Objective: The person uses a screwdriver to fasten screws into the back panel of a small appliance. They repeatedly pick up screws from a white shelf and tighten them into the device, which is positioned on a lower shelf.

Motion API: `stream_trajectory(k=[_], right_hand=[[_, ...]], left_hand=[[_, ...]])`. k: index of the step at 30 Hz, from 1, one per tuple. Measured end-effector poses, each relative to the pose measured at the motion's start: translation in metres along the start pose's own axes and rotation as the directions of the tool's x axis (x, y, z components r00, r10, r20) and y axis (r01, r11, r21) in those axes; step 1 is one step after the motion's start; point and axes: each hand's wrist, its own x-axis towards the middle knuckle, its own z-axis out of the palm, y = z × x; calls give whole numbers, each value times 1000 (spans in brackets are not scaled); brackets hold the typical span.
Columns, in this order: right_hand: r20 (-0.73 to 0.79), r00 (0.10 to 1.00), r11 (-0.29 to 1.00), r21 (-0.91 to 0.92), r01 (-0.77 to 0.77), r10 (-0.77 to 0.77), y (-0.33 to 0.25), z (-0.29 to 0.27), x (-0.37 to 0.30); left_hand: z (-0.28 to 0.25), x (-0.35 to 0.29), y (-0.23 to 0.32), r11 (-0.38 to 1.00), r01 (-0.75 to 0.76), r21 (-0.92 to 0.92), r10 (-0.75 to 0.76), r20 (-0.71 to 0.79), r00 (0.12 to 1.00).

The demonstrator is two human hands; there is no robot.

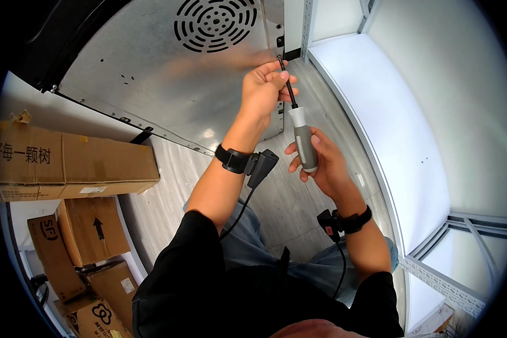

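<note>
Wood-look floor, cardboard boxes (76,163) at left. Metal panel (169,79) stood ahead. Screwdriver (298,127) ran up-left from right hand (321,163), fingers wrapped on grey handle. Left hand (265,87) pinched shaft near tip, at panel's edge.

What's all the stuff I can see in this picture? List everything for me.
screwdriver: one, grey and white handle with a black shaft, centre, tip at the panel's right edge
metal panel: one, silver, with a round vent grille, upper left
cardboard boxes: several, brown, left and lower left
white shelf: one, right side
wrist devices: two, black with cables, one on each wrist
left hand: pinching the shaft near the tip
right hand: wrapped around the handle
</note>
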Motion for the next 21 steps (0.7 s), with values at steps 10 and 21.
stream_trajectory(k=[10,21], right_hand=[[-202,952,895,-429,124,-229,18,-1,3],[-59,998,999,-52,13,-16,10,-9,1]], left_hand=[[1,4,-7,992,-59,112,60,-9,998],[1,0,0,997,9,-76,-8,20,1000]])
